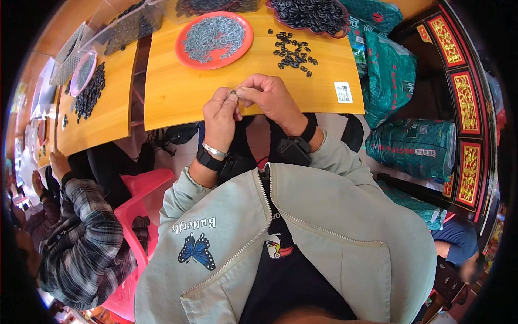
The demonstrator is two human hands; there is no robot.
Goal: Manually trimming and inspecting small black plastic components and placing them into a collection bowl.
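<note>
Near the front edge of the yellow wooden table [178,102], my two hands meet at the fingertips. My left hand [220,112] is closed in a pinch, a bracelet and black band at its wrist. Thumb and forefinger of my right hand [272,98] press together beside it. Whatever sits between the fingertips is too small and covered to name. Beyond my hands stands a round red plate [185,54] piled with small silvery metal pieces [213,35]. Small black parts [294,53] lie scattered to the right, below a heaped dish of black pieces [310,15].
Clear plastic bins [127,27] stand at the back left. On the left, a second table [108,121] carries a black pile [90,92] and a pink dish [93,67]; a person in a plaid sleeve [91,216] sits there. Green sacks [391,78] flank the right side.
</note>
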